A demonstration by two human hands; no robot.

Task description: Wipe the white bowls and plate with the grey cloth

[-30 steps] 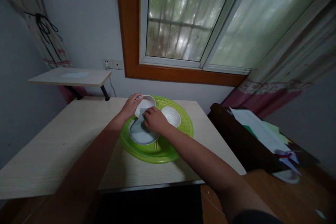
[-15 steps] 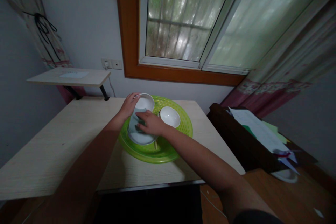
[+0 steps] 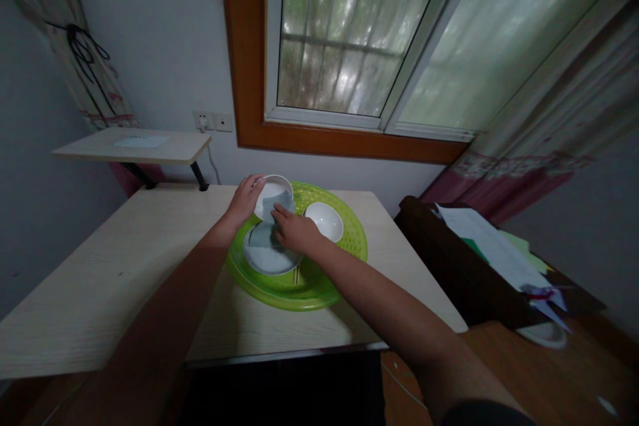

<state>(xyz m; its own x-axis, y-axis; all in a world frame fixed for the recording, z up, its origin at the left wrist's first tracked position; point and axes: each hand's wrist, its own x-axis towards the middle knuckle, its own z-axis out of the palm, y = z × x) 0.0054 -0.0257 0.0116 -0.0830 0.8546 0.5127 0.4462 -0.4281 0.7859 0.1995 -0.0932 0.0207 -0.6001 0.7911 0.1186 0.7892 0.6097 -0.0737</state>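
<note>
My left hand [image 3: 245, 198] grips the rim of a white bowl [image 3: 274, 184] from its left side, the bowl tilted toward me. A grey-blue cloth [image 3: 277, 203] is in my right hand [image 3: 294, 229], its upper end lying against the inside of that bowl. The cloth's lower part hangs over a white plate [image 3: 269, 262]. To the right of my fingers sits a second white bowl [image 3: 324, 221]. All of these are on or above a round green tray [image 3: 299, 301]. Chopsticks [image 3: 297, 274] show partly beside the plate; my right hand and the plate hide the rest.
The tray stands on a pale wooden table [image 3: 150, 279]. A small raised shelf [image 3: 134, 145] with a paper is at the back left. Right of the table, papers [image 3: 484, 243] lie on a dark brown piece of furniture [image 3: 449, 266]. A window is behind.
My right hand has shifted slightly right, and the cloth has moved from mostly over the plate up into the tilted bowl. My left hand keeps its hold on the bowl.
</note>
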